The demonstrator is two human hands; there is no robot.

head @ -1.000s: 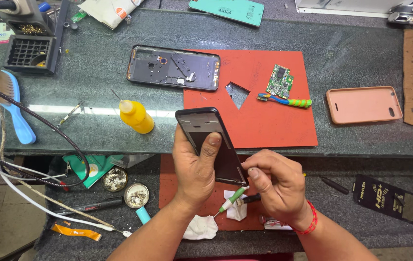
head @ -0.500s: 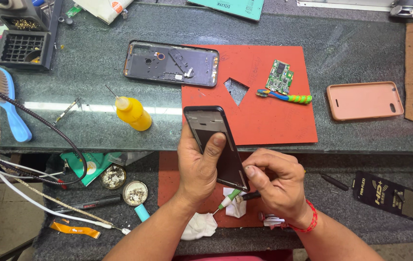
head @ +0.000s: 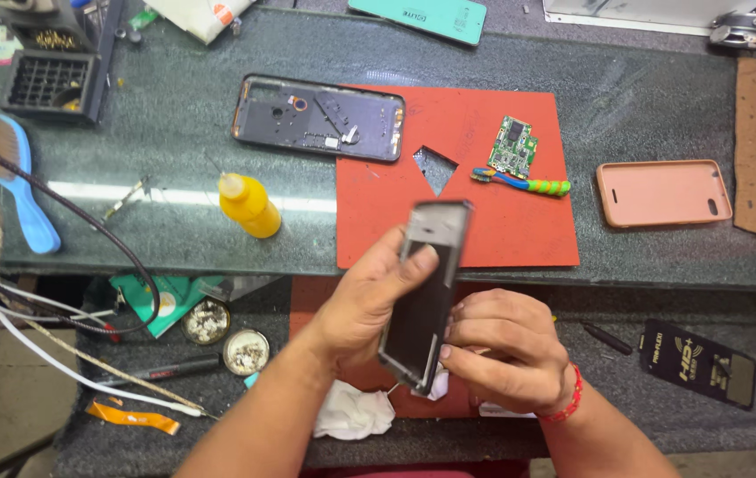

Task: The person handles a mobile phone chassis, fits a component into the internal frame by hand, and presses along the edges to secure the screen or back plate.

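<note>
on the far left of the surface [head: 174, 133] a blue brush [head: 28, 199] is lying beside dark and white cables [head: 59, 292]. a yellow squeeze bottle [head: 249, 205] is resting on its side further right, same spot as half a second ago, and an opened phone back [head: 317, 118] is lying behind it, half on the red mat [head: 475, 186].

left hand [head: 369, 296]: grip is closing around the long edge of the phone frame [head: 426, 292], thumb pressing on its face, fingers hidden behind. compared with the two earlier frames the frame is now tipping up on edge and blurring with motion; earlier it was being held flatter, face toward the camera. it is sitting in mid-air between both hands, above the lower ledge, not touching the surface.

right hand [head: 506, 350]: fingers are curling together against the lower end of the frame. the green-handled tool seen in this hand before is no longer visible; cannot tell whether it is tucked in the palm. judgement: the work is shifting from picking with the tool to turning the frame over.

a white cloth [head: 351, 412] is lying just below the hands. further right, a small green circuit board [head: 512, 146] and a toothbrush [head: 524, 181] are staying put on the mat, and a pink phone case [head: 661, 192] is lying well apart.
</note>
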